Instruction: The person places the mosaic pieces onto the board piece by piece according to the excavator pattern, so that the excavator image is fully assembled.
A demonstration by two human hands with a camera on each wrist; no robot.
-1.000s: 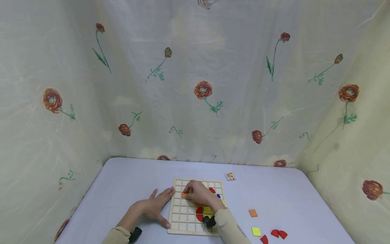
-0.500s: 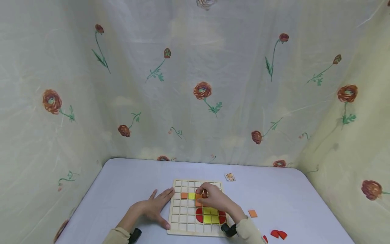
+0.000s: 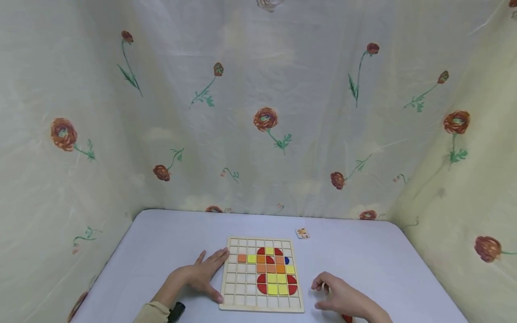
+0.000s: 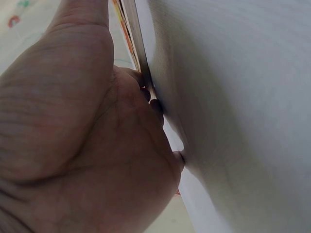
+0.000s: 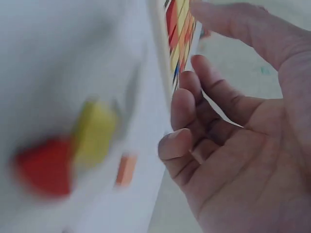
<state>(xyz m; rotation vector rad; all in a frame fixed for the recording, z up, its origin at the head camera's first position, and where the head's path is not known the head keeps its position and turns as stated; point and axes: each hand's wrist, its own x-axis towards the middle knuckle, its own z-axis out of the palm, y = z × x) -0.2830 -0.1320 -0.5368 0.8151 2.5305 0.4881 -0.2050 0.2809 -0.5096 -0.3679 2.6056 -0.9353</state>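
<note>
A wooden grid board (image 3: 238, 289) lies on the table with colored tiles in its right part. Among them are yellow squares (image 3: 277, 284), orange squares (image 3: 266, 268), red quarter-circles (image 3: 261, 284) and a small blue piece (image 3: 286, 260). My left hand (image 3: 202, 274) rests flat at the board's left edge, fingers spread, with the thumb near its lower corner. Right of the board, my right hand (image 3: 341, 296) hovers over the table, fingers loosely bent and holding nothing. Below it in the right wrist view are a blurred yellow tile (image 5: 95, 133), a red quarter-circle (image 5: 44, 167) and an orange tile (image 5: 126, 170).
A small printed card (image 3: 302, 233) lies beyond the board's far right corner. One red piece (image 3: 347, 318) shows beneath the right hand at the lower edge of the head view. A flower-printed curtain (image 3: 226, 143) hangs around the white table (image 3: 173, 233).
My right hand has left the tiles on the board and moved right and nearer, over the loose pieces. The tiles it covered now show. The left hand keeps its place.
</note>
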